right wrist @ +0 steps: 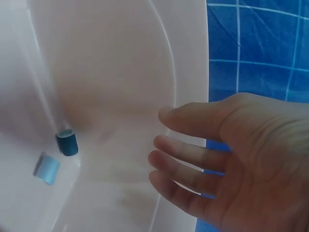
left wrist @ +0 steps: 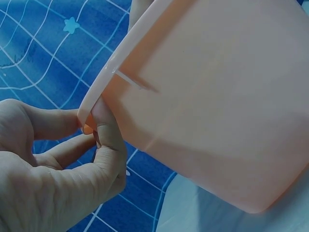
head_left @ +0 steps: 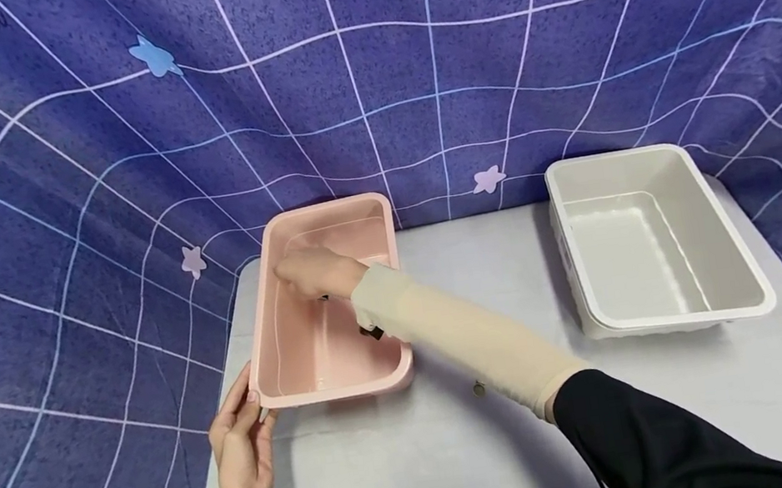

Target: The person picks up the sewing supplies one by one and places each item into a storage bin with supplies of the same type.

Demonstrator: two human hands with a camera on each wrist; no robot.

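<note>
A pink plastic tub (head_left: 341,392) stands on the left part of the table. My left hand (head_left: 241,456) grips its near left corner, with the rim between thumb and fingers in the left wrist view. Over the tub's inside reaches my right hand (head_left: 317,272); its fingers are loosely bent, apart from the thumb, and hold nothing. In the right wrist view, a small dark teal cylinder (right wrist: 67,142) and a small light blue piece (right wrist: 47,168) lie inside the tub, away from the fingertips. The right hand and forearm hide part of the tub's inside from the head view.
A white tub (head_left: 683,317) stands on the right of the pale table (head_left: 473,282). Behind and at the sides hangs a blue cloth (head_left: 398,142) with a grid and star print. A small round dark item (head_left: 478,389) shows beside the right forearm.
</note>
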